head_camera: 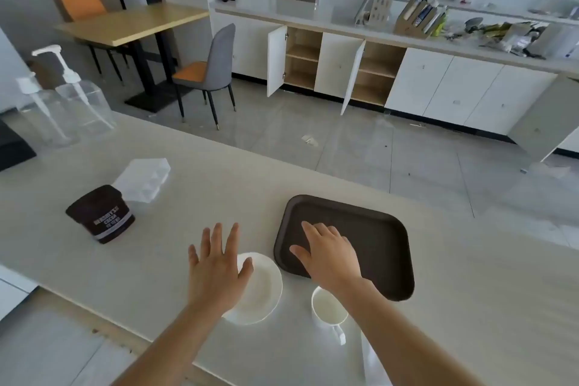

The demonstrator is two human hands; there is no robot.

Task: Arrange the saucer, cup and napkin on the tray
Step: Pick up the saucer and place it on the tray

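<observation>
A dark brown tray (376, 229) lies on the pale counter, with nothing on it. My right hand (329, 254) hovers over the tray's left half, fingers apart and holding nothing. Left of the tray sits a white saucer (266, 291). My left hand (216, 263) is spread open above the saucer's left edge, hiding part of it. A white cup (329, 309) stands upright near the counter's front edge, below my right forearm, its handle toward me. A white folded napkin (374, 363) lies to the right of the cup, mostly hidden by my right arm.
A dark cocoa tub (101, 213) stands at the left, with a clear plastic box (144, 178) behind it. Two clear pump bottles (62, 103) stand at the far left. The counter's far edge (313, 172) runs diagonally behind the tray; the floor lies beyond it.
</observation>
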